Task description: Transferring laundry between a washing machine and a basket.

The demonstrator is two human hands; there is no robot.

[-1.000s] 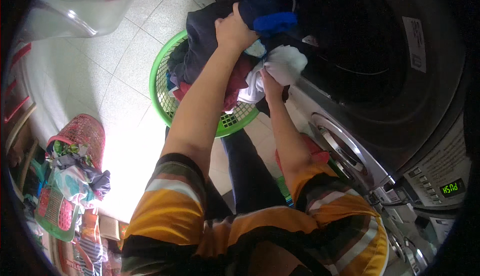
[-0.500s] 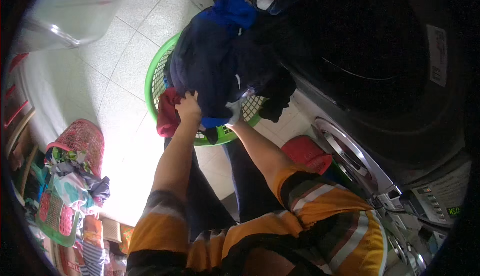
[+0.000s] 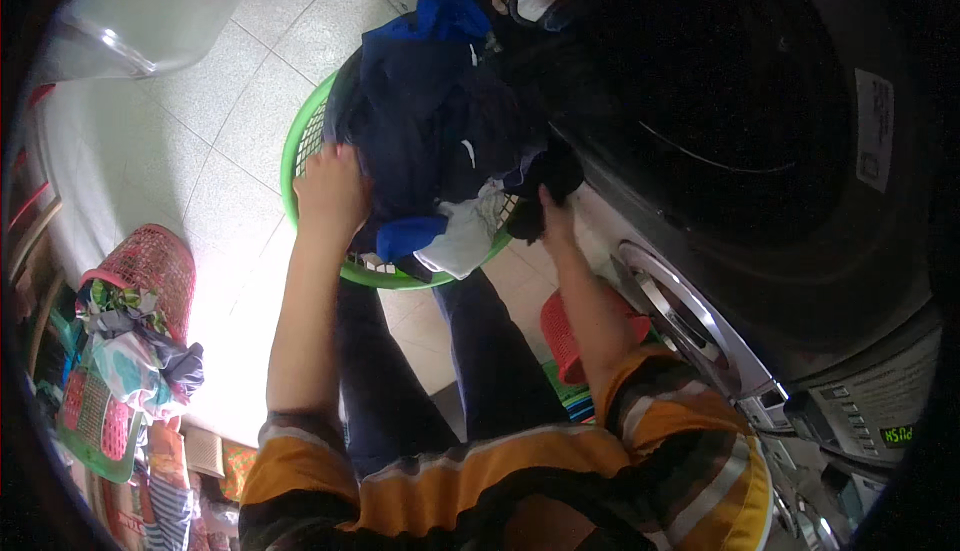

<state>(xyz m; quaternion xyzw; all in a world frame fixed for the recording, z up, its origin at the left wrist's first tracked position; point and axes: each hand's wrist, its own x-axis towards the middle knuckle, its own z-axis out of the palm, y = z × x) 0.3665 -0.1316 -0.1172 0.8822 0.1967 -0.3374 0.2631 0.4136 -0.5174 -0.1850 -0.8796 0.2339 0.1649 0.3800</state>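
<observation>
A round green laundry basket (image 3: 296, 129) with mesh sides stands on the floor before my legs, heaped with clothes. On top lies a large dark navy garment (image 3: 410, 116) with bright blue parts at its far and near ends. A white cloth (image 3: 462, 236) rests at the near rim. My left hand (image 3: 333, 189) is at the basket's left side with curled fingers; what they grip is hidden against the dark clothes. On the right, my right hand (image 3: 555, 221) closes on a black garment (image 3: 550, 176) hanging over the rim beside the dark machine.
A large dark front-loading machine (image 3: 760, 241) with a round opening fills the right, clothing at its upper edge. A red basket (image 3: 575, 331) stands below it. At left, a pink basket (image 3: 160, 266) lies tipped with clothes spilling out. A translucent container (image 3: 150, 26) is upper left.
My left hand has moved left and up, off the red cloth, which no longer shows. My right hand has shifted right from the white cloth to the black garment. The white cloth is spread wider.
</observation>
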